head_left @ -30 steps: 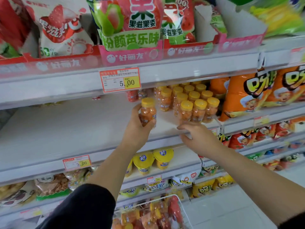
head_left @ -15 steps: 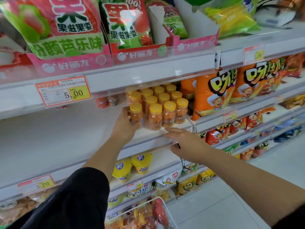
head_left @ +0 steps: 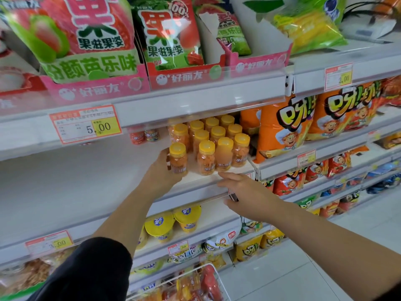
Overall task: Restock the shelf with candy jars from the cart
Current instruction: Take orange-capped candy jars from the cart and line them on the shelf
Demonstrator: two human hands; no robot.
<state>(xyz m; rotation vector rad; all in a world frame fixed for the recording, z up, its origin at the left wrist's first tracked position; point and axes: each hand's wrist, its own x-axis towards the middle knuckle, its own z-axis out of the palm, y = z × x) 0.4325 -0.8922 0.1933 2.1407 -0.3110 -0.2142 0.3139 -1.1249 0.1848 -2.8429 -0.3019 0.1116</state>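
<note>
At shelf [head_left: 76, 181] front, orange-candy jar [head_left: 178, 159] in grip of left hand [head_left: 159, 173]

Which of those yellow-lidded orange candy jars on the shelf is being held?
The front-left clear jar of orange candy, standing apart left of the packed block; only it sits inside the left grip.

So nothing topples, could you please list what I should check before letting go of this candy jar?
1. Candy jar upright in the left hand: ok.
2. Its yellow lid on: ok.
3. Its base set down on the shelf: cannot tell.
4. Closed up against the front row of jars: not ok, a gap shows.
5. Right hand free, holding nothing, at the shelf edge: ok.
</note>
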